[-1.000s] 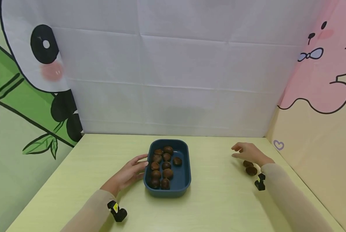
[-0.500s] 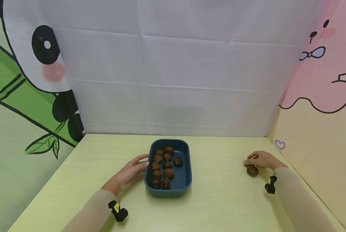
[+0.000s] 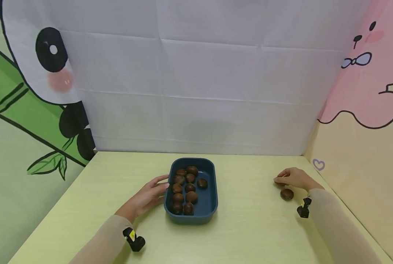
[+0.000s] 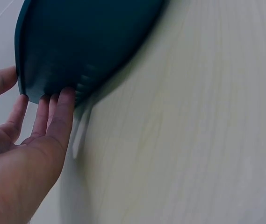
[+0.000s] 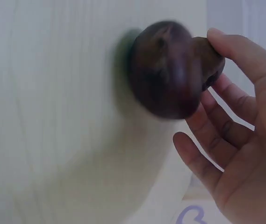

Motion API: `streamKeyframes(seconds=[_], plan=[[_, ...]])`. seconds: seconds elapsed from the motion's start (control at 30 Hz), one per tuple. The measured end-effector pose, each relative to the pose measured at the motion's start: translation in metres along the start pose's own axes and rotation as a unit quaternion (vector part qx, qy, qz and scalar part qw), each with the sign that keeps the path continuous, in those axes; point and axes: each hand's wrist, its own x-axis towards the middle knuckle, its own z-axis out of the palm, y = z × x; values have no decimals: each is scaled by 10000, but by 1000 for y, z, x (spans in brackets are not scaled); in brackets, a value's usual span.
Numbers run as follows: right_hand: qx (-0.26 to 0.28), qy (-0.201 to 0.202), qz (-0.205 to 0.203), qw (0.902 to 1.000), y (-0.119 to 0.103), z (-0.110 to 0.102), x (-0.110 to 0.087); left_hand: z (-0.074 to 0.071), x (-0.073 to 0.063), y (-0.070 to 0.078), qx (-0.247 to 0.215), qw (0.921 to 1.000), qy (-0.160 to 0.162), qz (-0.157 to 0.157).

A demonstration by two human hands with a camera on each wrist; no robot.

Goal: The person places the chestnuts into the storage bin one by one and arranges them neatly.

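Note:
A deep blue tray (image 3: 205, 216) stands mid-table with several brown chestnuts (image 3: 190, 188) inside, mostly along its left half. My left hand (image 3: 147, 198) touches the tray's left side with extended fingers, and the left wrist view shows the fingertips against the tray wall (image 4: 90, 42). On the right of the table, my right hand (image 3: 295, 178) pinches a chestnut (image 5: 208, 60) between thumb and fingers. Another chestnut (image 3: 286, 194) lies on the table just in front of that hand; it looms large and blurred in the right wrist view.
The pale yellow table (image 3: 242, 220) meets a white cloth screen (image 3: 203, 91) at the back. Walls painted with cartoon figures flank it left and right. Both wrists wear small black cameras (image 3: 304, 208).
My right hand moved right and down onto the farther loose chestnut, then took it in its fingertips and shifted slightly left. The left hand and tray have stayed in place.

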Motion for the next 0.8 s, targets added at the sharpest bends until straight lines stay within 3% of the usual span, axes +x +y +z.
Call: streamKeyframes(seconds=[0.43,0.8], plan=[[522,-255,-957,9937,-85,10,29,0,0,2,-40,10000,50,-63],[1272,-1034,-1929,9674,-175,36,41,-1,-1,3,15,10000,64,-59]])
